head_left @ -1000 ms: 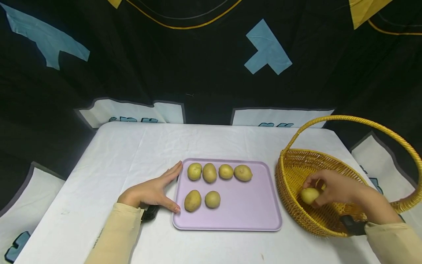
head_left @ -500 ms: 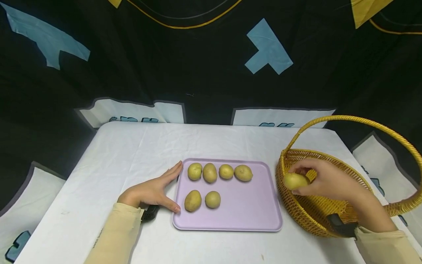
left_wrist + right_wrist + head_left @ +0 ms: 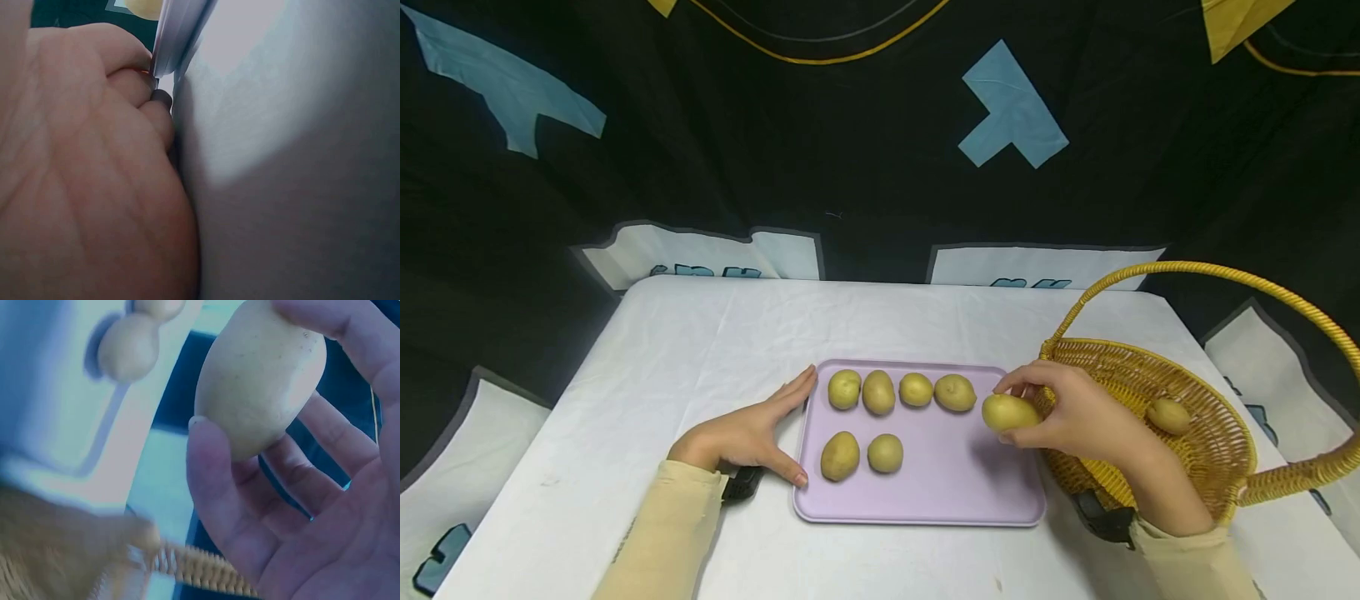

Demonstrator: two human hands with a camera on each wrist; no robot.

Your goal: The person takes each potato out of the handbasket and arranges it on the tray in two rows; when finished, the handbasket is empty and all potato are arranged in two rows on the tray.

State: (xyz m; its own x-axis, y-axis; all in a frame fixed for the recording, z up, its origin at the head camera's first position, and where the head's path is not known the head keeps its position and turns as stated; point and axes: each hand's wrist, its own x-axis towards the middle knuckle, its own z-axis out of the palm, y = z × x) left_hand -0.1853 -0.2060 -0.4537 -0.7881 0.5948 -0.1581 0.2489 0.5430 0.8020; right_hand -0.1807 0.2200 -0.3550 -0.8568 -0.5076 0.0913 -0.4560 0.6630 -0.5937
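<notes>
My right hand (image 3: 1067,412) pinches a yellow potato (image 3: 1009,412) between thumb and fingers, over the right side of the lilac tray (image 3: 955,492). In the right wrist view the same potato (image 3: 259,378) fills the space between thumb and fingertips. My left hand (image 3: 748,429) lies along the tray's left edge, thumb and fingers spread and touching the rim. The left wrist view shows its palm (image 3: 94,162) beside the tray's side wall (image 3: 175,37). On the tray, several potatoes form a back row, the rightmost potato (image 3: 955,392) nearest the held one; two more, including a round potato (image 3: 885,452), lie in front.
A yellow wicker basket (image 3: 1120,354) with a tall arched handle (image 3: 1217,268) stands right of the tray. One potato (image 3: 1168,415) sits inside it. The white-covered table (image 3: 760,321) ends at a black curtain (image 3: 737,150) behind.
My right hand has lifted the potato out of the basket and carried it left, over the tray. A potato left in the basket now shows. The left hand stays put.
</notes>
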